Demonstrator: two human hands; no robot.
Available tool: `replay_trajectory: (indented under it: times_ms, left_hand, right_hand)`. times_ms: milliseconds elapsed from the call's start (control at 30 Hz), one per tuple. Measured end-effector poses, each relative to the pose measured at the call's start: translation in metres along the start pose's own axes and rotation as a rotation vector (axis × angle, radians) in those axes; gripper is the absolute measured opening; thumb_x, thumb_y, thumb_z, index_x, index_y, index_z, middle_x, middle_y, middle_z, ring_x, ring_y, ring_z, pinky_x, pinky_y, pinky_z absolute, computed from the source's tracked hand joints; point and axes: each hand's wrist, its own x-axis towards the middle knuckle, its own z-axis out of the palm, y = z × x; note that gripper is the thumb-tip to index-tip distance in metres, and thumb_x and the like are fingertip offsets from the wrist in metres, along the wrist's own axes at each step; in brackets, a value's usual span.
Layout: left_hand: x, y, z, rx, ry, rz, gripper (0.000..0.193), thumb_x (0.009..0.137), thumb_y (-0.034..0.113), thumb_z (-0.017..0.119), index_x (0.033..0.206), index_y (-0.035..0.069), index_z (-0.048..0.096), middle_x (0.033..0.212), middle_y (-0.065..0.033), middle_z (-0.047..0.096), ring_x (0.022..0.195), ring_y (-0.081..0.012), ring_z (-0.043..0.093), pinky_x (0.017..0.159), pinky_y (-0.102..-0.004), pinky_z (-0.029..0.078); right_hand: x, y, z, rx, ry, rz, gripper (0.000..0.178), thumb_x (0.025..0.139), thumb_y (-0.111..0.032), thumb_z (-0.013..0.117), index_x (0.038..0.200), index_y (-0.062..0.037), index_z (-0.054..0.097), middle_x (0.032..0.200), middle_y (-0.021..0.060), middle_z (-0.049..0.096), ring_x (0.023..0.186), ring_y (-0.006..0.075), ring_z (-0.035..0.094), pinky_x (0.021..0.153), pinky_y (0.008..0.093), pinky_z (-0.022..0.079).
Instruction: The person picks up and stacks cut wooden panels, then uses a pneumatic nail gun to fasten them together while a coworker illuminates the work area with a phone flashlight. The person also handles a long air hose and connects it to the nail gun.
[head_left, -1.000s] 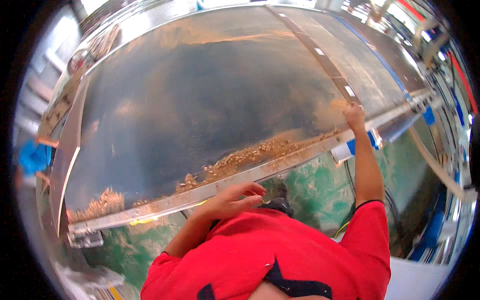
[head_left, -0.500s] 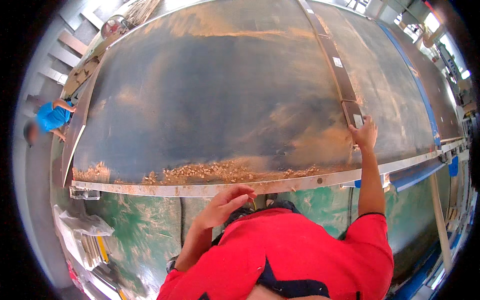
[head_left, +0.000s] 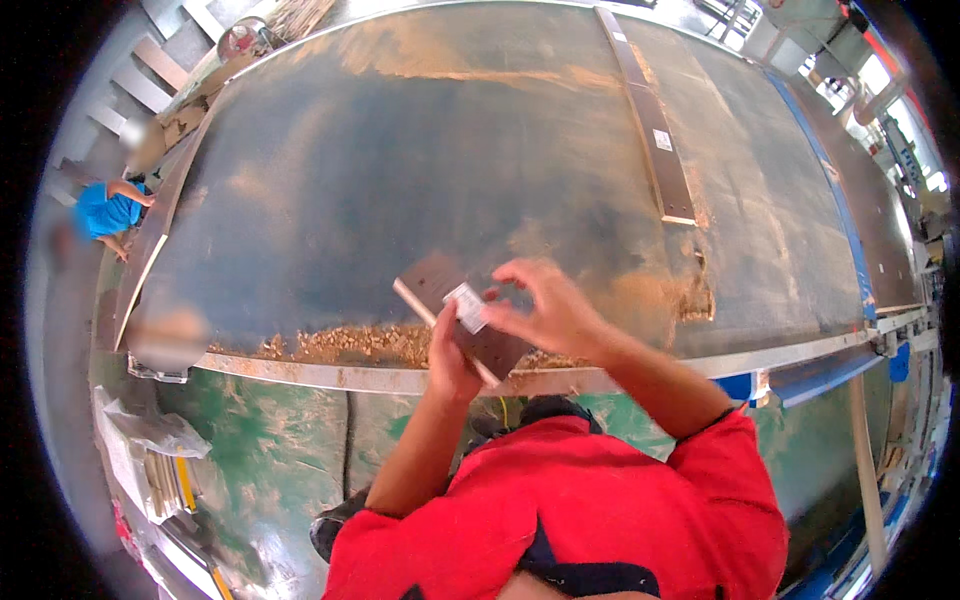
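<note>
A short dark brown wood panel [head_left: 497, 350] with a white label [head_left: 464, 308] is tilted over the near edge of the big worktable [head_left: 370, 180]. My left hand [head_left: 452, 362] grips it along its lower left side, thumb on top by the label. Beside the label, my right hand [head_left: 550, 312] has thumb and fingers curved apart. Its thumb tip is close to the label; whether it touches I cannot tell. Farther off lies a row of brown strips, the nearest strip [head_left: 660, 165] also bearing a white label.
Wood chips and sawdust [head_left: 370, 345] gather along the table's pale near rim [head_left: 330, 377]. A person in a blue shirt [head_left: 108, 210] is at the far left, by an upright board edge [head_left: 150, 255]. Bagged boards [head_left: 160, 470] stand on the floor at lower left.
My right hand has taken the nearest panel off the row and come to the middle. My left hand has risen over the rim and now holds that panel. Sawdust shows where it lay.
</note>
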Motion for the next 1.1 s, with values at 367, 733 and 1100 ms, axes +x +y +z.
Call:
replay_trajectory:
  times_ms: [367, 733, 1100]
  left_hand:
    - [-0.012, -0.008, 0.02, 0.23, 0.403, 0.444, 0.061, 0.092, 0.046, 0.047, 0.139, 0.007, 0.044, 0.12, -0.0186, 0.058, 0.101, -0.0322, 0.061, 0.086, -0.0497, 0.052]
    - [-0.013, -0.042, 0.043, 0.296, 0.598, 0.432, 0.064, 0.091, 0.047, 0.048, 0.14, 0.006, 0.04, 0.122, -0.0223, 0.056, 0.106, -0.0371, 0.061, 0.088, -0.0534, 0.052]
    - [-0.036, -0.027, 0.03, 0.284, 0.445, 0.373, 0.064, 0.092, 0.047, 0.045, 0.139, 0.004, 0.042, 0.118, -0.0204, 0.059, 0.101, -0.0344, 0.063, 0.084, -0.0493, 0.054]
  right_hand:
    - [0.274, 0.365, -0.165, -0.86, 0.259, 0.683, 0.069, 0.091, -0.042, 0.057, 0.146, -0.0059, 0.038, 0.147, 0.0247, 0.039, 0.136, 0.0418, 0.039, 0.109, 0.0503, 0.036]
    - [0.33, 0.511, -0.204, -0.825, 0.161, 0.539, 0.055, 0.092, -0.05, 0.052, 0.143, -0.0302, 0.046, 0.137, 0.0187, 0.053, 0.131, 0.0353, 0.047, 0.103, 0.0491, 0.041]
    - [0.19, 0.378, -0.138, -0.762, 0.296, 0.426, 0.04, 0.083, -0.037, 0.065, 0.118, -0.02, 0.066, 0.117, 0.0166, 0.059, 0.113, 0.0345, 0.056, 0.097, 0.0495, 0.042]
